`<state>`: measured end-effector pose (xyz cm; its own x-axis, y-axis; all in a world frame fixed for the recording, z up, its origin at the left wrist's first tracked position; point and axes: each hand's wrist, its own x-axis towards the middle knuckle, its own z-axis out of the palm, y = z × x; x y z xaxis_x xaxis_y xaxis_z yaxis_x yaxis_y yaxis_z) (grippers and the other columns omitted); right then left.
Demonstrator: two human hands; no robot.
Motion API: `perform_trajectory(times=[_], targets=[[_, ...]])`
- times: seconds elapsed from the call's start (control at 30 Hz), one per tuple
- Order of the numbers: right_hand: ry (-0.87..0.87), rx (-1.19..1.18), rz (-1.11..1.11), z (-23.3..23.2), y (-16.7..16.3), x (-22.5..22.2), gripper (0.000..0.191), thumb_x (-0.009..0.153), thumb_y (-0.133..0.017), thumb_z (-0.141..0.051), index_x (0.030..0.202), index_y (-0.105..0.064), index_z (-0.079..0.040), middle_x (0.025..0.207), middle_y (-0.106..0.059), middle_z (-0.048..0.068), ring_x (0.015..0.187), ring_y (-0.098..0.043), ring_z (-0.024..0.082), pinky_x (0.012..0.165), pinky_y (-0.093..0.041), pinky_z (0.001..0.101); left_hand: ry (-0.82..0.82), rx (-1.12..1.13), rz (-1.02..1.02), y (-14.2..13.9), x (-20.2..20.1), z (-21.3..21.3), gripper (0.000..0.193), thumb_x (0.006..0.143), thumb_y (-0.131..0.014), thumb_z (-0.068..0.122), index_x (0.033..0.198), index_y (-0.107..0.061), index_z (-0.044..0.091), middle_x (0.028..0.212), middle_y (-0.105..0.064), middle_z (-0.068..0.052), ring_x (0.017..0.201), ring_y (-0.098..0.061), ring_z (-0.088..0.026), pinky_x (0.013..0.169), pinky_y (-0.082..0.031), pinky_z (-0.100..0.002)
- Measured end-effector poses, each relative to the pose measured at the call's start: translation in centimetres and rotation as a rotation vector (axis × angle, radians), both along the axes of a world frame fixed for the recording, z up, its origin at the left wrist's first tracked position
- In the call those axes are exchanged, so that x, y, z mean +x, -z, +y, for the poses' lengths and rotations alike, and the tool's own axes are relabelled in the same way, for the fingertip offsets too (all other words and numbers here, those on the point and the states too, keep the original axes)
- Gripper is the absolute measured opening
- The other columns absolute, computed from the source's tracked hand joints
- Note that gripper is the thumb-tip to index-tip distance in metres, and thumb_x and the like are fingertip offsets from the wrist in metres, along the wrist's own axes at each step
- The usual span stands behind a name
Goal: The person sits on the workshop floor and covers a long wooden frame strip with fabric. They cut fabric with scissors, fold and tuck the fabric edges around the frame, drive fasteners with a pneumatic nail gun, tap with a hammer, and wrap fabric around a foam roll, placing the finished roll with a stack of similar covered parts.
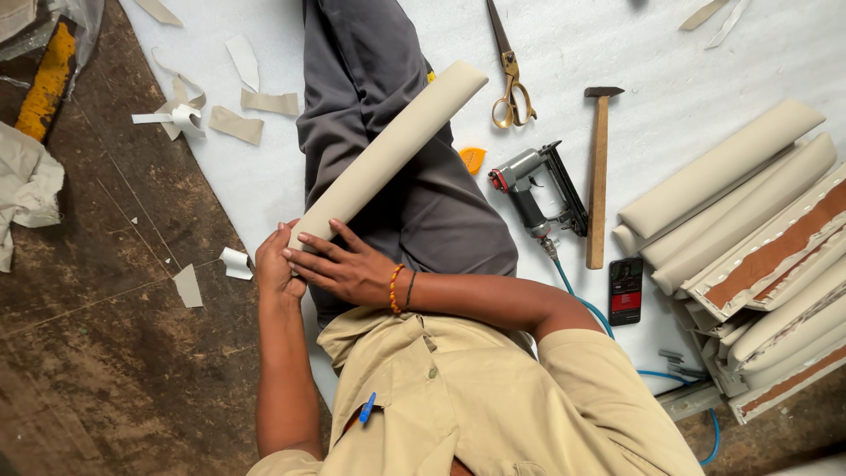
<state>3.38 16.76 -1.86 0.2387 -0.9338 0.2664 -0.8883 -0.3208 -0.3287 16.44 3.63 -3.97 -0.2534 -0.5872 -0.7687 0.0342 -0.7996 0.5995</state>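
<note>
A long beige upholstered pad (397,141) lies slanted across my lap, over my grey trousers (370,53). My left hand (275,264) grips its near end from the left side. My right hand (339,264) lies flat over that same end, fingers spread and pointing left, with beaded bands at the wrist. The pad's far end points up and to the right.
On the white sheet (670,53) to my right lie scissors (509,75), a pneumatic stapler (538,189) with a blue hose, a wooden-handled hammer (599,172), a phone (626,291) and a stack of similar pads (749,247). Fabric scraps (233,123) lie at the left, near the brown floor.
</note>
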Motion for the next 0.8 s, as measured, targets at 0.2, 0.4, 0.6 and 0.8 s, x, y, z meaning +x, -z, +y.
perform_trajectory(times=[0.2, 0.4, 0.6, 0.8], targets=[[0.031, -0.016, 0.014, 0.7, -0.9, -6.6, 0.051, 0.1, -0.055, -0.02, 0.15, -0.055, -0.019, 0.161, -0.045, 0.003, 0.149, -0.04, 0.027, 0.126, -0.017, 0.0577, 0.07, -0.019, -0.089, 0.4, -0.2, 0.0, 0.04, 0.105, -0.056, 0.036, 0.115, -0.068, -0.001, 0.085, -0.07, -0.008, 0.057, -0.062, -0.014, 0.039, -0.046, -0.025], [0.367, -0.134, 0.248, 2.2, -0.3, -20.9, 0.044, 0.107, -0.057, -0.015, 0.15, -0.061, -0.021, 0.162, -0.049, 0.0, 0.155, -0.035, 0.027, 0.126, -0.012, 0.0588, 0.068, -0.057, -0.223, 0.3, -1.2, 0.1, 0.032, 0.103, -0.061, 0.03, 0.107, -0.073, 0.001, 0.079, -0.07, -0.007, 0.049, -0.059, -0.011, 0.034, -0.042, -0.023], [0.651, -0.077, 0.309, 2.2, -0.1, -27.5, 0.063, 0.101, -0.053, 0.01, 0.155, -0.054, -0.022, 0.153, -0.055, -0.002, 0.155, -0.035, 0.029, 0.128, -0.013, 0.0577, 0.069, -0.124, -0.17, 0.3, -2.0, 0.2, 0.029, 0.102, -0.06, 0.026, 0.106, -0.071, 0.0, 0.078, -0.07, -0.008, 0.049, -0.058, -0.012, 0.033, -0.042, -0.024], [0.923, 0.03, -0.419, 2.8, -1.6, -29.0, 0.057, 0.093, -0.048, 0.009, 0.146, -0.06, -0.01, 0.135, -0.072, 0.011, 0.099, -0.061, 0.031, 0.084, -0.051, 0.0424, 0.115, -0.375, -0.183, 0.4, -2.3, 0.8, 0.03, 0.104, -0.057, 0.026, 0.108, -0.07, 0.0, 0.08, -0.068, -0.007, 0.052, -0.056, -0.012, 0.038, -0.044, -0.026]])
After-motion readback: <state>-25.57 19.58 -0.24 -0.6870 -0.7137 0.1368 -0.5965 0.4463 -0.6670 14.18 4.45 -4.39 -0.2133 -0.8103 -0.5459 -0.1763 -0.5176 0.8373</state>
